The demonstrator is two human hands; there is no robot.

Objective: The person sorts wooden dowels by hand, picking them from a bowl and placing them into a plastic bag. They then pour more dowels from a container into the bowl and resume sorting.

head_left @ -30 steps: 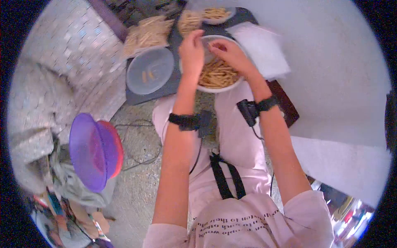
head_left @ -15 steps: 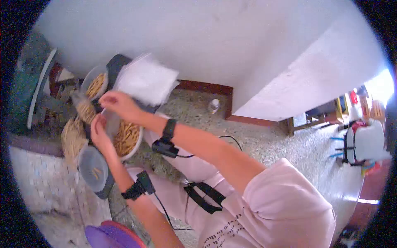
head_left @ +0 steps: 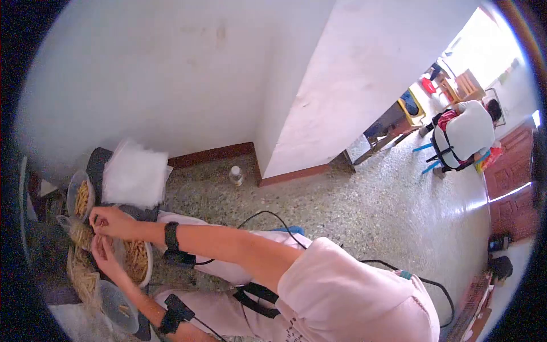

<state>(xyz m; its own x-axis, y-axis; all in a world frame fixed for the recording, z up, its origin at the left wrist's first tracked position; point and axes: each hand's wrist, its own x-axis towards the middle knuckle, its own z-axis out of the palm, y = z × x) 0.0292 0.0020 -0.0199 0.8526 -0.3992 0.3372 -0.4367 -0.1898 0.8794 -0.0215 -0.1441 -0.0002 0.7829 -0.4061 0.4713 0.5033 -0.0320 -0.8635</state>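
Note:
My right hand (head_left: 112, 222) is closed in a pinch above the far rim of a white bowl (head_left: 149, 268) of yellow-brown stick-like pieces. Just below it, my left hand (head_left: 107, 255) has its fingers drawn together, close to the right fingertips. Whatever lies between the fingers is too small to make out. Beside the hands rests a clear bag (head_left: 80, 233) filled with small pieces. Another filled bag (head_left: 85, 279) lies nearer the bottom. A small bowl (head_left: 81, 196) holds more sticks, and a grey bowl (head_left: 119, 302) has a few pieces in it.
A stack of clear plastic bags (head_left: 134, 174) lies above the bowls. A capped bottle (head_left: 236, 175) stands on the speckled floor by the wall corner. Black cables run from my wrist straps. At the upper right, a person (head_left: 467, 131) sits on a chair.
The view has turned, so the bowls and hands appear lower and farther left. My two hands have come closer together. More of the room and the seated person shows at right.

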